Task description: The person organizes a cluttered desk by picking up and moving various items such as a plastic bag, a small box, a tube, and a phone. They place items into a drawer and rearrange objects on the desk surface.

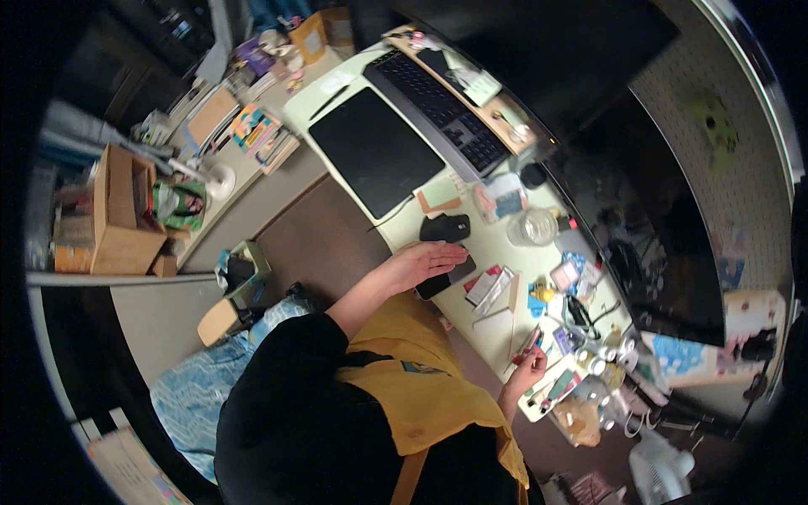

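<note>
My left hand [424, 265] is held flat with the fingers nearly straight and together, above a dark smartphone [435, 286] at the desk's near edge; it grips nothing. A black computer mouse [445, 228] lies just beyond its fingertips. Further right, my right hand [530, 371] has bent fingers beside some slim pen-like items [533, 339]; whether it holds one cannot be made out. Between the hands lie a silvery packet [493, 291] and a white folded card or paper [495, 320].
On the pale desk [407, 237] lie a black drawing tablet [377, 151], a stylus [329, 102] and a keyboard [439, 113]. A glass jar [533, 227], a yellow figure [541, 292] and small bottles [593, 363] stand on the right. A bin [246, 268] is on the floor at left.
</note>
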The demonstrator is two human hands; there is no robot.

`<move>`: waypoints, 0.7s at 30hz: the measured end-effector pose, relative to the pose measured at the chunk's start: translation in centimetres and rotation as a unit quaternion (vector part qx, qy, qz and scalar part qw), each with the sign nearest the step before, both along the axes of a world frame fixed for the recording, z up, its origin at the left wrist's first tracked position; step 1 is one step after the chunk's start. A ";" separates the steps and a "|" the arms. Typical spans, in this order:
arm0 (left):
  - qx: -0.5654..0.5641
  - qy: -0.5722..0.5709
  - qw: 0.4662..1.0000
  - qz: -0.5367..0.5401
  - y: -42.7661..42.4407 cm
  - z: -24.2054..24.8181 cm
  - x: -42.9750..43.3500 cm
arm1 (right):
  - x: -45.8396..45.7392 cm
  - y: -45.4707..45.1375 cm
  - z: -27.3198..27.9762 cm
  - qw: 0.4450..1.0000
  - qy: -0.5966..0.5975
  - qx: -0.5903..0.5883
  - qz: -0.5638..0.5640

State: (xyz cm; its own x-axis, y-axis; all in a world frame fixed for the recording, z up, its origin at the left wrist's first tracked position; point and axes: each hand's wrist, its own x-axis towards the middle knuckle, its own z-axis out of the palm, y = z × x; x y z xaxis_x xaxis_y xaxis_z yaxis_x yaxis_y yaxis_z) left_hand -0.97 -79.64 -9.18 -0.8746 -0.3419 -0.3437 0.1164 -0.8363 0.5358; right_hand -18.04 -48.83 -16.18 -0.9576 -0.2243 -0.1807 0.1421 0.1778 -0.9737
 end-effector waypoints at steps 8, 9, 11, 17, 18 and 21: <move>-0.291 -0.326 0.823 0.361 -22.3 -2.8 9.1 | 3.5 -7.3 0.9 0.997 0.013 0.041 0.060; -0.415 -0.359 0.765 0.337 -29.0 -6.0 10.6 | 4.7 -8.4 1.4 0.997 0.018 0.054 0.046; -0.527 -0.520 0.558 0.375 -39.7 -13.1 16.1 | 6.3 -9.7 0.5 0.993 0.027 0.092 0.068; -0.538 -0.670 0.510 0.031 -52.1 -13.7 11.2 | 14.1 -11.9 1.8 0.984 0.030 0.176 -0.009; -0.513 -0.691 0.507 0.054 -52.2 -14.4 10.4 | 15.0 -12.3 2.2 0.981 0.027 0.191 -0.019; -0.480 -0.662 0.571 -0.071 -54.6 -16.0 11.1 | 17.3 -12.8 3.9 0.974 0.012 0.220 -0.046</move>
